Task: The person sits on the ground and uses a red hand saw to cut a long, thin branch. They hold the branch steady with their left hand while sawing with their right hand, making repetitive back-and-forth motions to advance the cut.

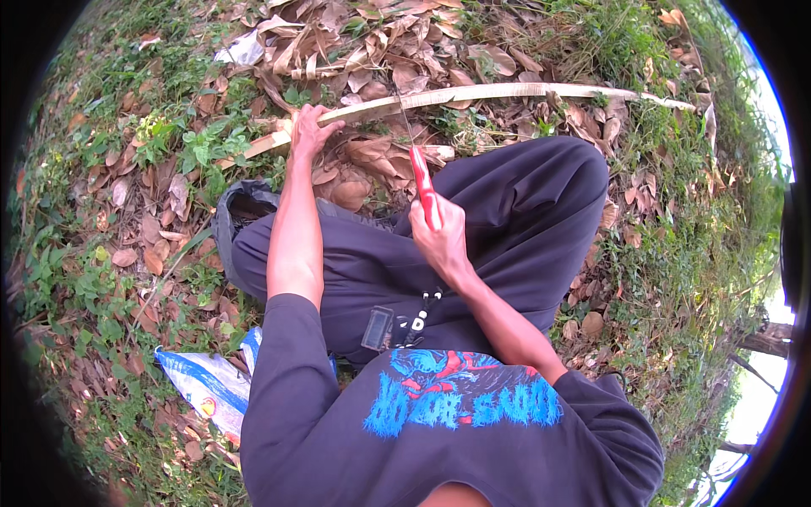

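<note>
Beyond a striped bag [196, 373], the left hand [309, 130] grips a wooden strip [473, 92], the right hand [442, 235] a red-handled blade [421, 171].

Dry leaves [414, 51], green weeds [160, 139], blue-white sack [203, 378]

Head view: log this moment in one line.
left hand: on wooden strip | right hand: grips red-handled tool | blade: across strip

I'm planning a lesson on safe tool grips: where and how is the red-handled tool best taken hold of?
Probably by the red handle, from the person's side, as the right hand does: it is the near end, while the thin blade extends away to the wooden strip.
</note>
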### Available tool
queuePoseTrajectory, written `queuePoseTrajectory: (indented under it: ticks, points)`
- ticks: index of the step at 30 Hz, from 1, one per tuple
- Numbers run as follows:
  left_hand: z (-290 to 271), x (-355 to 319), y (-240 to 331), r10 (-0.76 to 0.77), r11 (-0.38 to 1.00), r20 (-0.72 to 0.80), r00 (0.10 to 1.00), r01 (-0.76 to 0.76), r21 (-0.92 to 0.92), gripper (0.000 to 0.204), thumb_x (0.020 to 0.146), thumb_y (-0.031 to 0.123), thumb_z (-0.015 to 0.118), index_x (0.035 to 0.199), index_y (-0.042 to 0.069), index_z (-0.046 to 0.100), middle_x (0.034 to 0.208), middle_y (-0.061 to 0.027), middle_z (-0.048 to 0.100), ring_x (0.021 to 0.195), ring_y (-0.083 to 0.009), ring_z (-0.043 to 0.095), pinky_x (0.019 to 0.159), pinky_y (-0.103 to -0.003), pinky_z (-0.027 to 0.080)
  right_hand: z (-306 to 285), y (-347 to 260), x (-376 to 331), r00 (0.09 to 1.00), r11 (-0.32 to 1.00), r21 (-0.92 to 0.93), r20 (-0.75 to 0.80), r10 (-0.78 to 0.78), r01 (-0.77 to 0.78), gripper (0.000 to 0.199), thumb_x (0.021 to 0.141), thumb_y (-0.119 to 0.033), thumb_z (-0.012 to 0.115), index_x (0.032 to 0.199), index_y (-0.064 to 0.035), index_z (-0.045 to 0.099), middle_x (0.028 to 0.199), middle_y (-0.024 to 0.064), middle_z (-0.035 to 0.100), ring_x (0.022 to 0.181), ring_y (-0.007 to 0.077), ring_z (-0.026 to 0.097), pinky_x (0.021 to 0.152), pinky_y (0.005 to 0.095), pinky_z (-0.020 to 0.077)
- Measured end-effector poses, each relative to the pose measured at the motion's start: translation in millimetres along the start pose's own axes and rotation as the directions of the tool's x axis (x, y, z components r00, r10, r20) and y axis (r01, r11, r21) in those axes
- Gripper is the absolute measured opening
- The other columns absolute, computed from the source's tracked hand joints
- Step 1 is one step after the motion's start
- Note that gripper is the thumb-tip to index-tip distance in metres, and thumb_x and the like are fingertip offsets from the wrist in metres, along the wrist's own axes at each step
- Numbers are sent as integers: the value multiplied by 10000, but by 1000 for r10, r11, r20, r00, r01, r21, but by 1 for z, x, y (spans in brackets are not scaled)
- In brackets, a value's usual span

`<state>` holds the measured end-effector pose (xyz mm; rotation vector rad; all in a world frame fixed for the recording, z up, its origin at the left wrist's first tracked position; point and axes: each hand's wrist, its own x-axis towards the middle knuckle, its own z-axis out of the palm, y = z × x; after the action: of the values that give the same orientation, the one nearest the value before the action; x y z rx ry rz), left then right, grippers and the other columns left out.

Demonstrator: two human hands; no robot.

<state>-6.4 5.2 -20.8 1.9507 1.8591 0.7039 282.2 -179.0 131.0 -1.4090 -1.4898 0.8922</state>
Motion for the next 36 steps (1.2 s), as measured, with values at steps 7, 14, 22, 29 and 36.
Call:
queuePoseTrajectory:
  ticks: [7,14,22,29,36]
  points:
    - [3,-4,2,14,999,-25,1000,-13,29,409,733,370,847,992,89,699,956,-108,563,955,-311,578,844,-433,470,7,9,35,993,993,37,-15,116,-115,217,886,-83,600,720,37,527,542,152,471,457,194,448,486,369,398]
    - [0,-1,-4,4,1000,-1,1000,-4,11,445,718,408,853,985,86,700,959,-113,559,946,-309,571,840,-429,466,2,-5,20,986,985,37,24,165,-166,179,868,-78,593,740,38,544,559,191,517,476,302,562,511,401,448]
    - [1,-3,5,23,999,-19,1000,-23,42,419,734,384,844,993,88,697,961,-107,558,955,-305,577,842,-429,469,8,7,44,979,978,50,-2,203,-203,222,860,-100,604,702,35,524,535,164,490,464,189,509,504,375,431]
    - [-4,-7,4,23,1000,-16,1000,-23,5,397,730,358,848,962,76,692,943,-102,547,945,-307,578,836,-424,471,11,1,25,985,982,77,1,174,-174,210,866,-95,603,712,26,527,535,146,482,460,172,491,497,361,423]
    - [-5,-8,16,-6,990,-25,1000,10,140,424,746,406,826,978,87,669,983,-108,574,979,-313,593,842,-428,491,3,-3,22,981,979,73,13,191,-192,228,878,-99,596,713,38,518,531,152,483,451,172,457,488,365,412]
